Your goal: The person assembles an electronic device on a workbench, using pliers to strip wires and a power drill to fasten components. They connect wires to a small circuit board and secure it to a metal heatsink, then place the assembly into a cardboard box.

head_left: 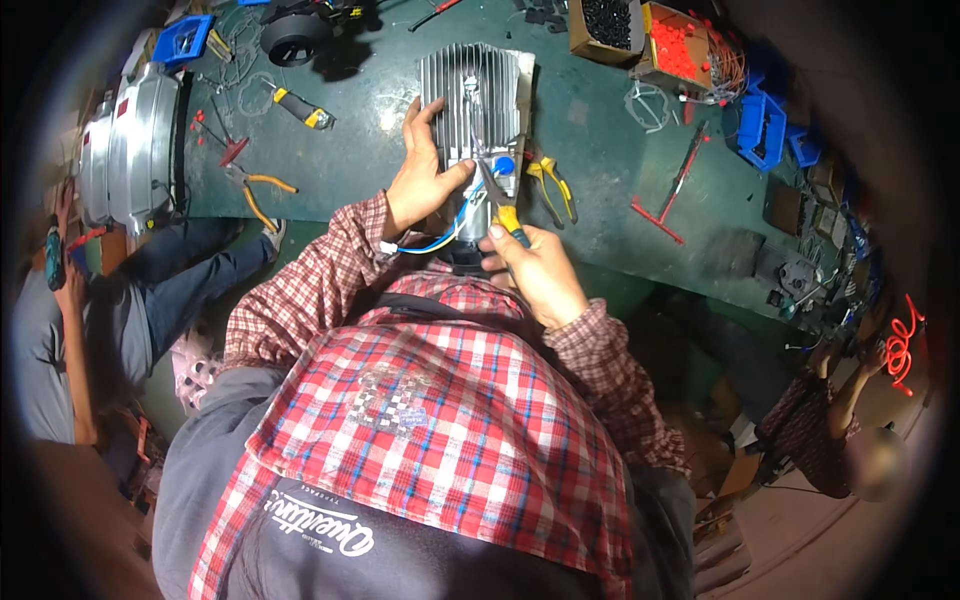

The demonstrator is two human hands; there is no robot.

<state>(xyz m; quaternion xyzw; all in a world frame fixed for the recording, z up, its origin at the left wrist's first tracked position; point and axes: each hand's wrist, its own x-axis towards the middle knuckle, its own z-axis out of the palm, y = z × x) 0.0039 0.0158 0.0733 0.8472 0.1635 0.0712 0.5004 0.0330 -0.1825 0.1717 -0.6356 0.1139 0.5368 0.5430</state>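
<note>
A silver finned motor housing (445, 85) lies on the green workbench in front of me. Against its left side rests my left hand (420, 180), fingers spread, with the thumb reaching toward the lower part. My right hand (540, 270) is closed around pliers (508, 216) with yellow and dark green handles. Their metal tip points into the lower part of the housing, beside a round blue piece (504, 164). Blue, white and yellow wires (440, 241) curve from there to a white connector near my left wrist. What the tip touches is too small to tell.
Yellow-handled pliers (552, 187) lie right of the housing. Orange-handled pliers (258, 190) and a yellow-black utility knife (302, 108) lie left. A red T-handle tool (670, 200) and blue bins (762, 132) are at right. Co-workers sit at both sides, one in jeans (190, 295).
</note>
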